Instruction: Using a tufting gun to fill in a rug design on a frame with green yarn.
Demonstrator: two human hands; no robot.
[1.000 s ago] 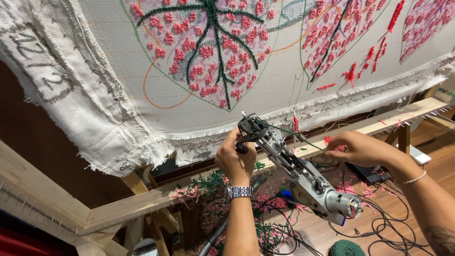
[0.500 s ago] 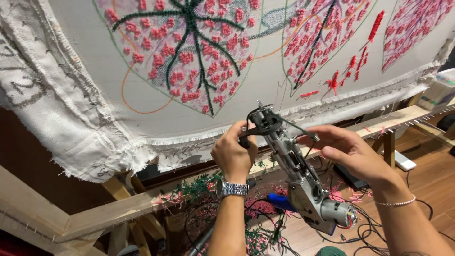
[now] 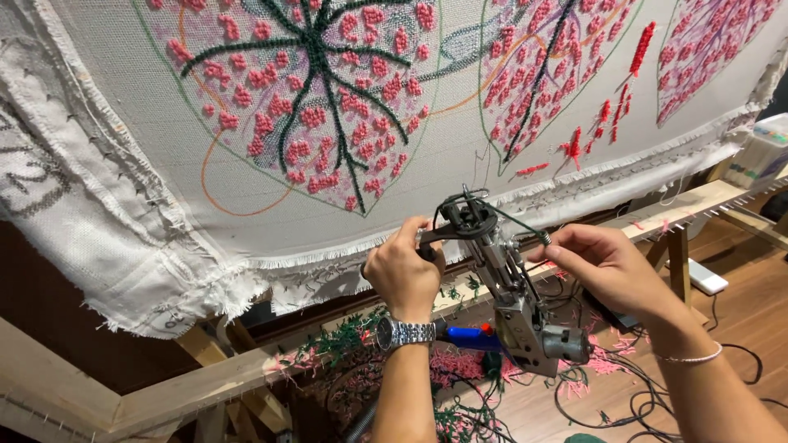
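Observation:
A metal tufting gun [image 3: 501,287] with a blue handle and a small motor points up at a stretched white cloth [image 3: 246,221] tufted with pink and dark green leaf shapes. My left hand [image 3: 404,271], with a steel watch on its wrist, grips the gun's front handle near the needle end. My right hand [image 3: 603,267], with a thin bracelet on the wrist, pinches a dark green yarn beside the gun's upper part. The yarn loops over the gun's head.
The cloth hangs on a wooden frame [image 3: 205,381] with tack strips along its bars. Pink and green yarn scraps [image 3: 460,369] and black cables [image 3: 624,385] lie on the wooden floor below. A white power strip [image 3: 706,277] and a clear box [image 3: 759,156] are at the right.
The view has shifted so the gun and both hands sit more upright and nearer the cloth's lower edge. My right hand has moved in to the yarn by the gun's head.

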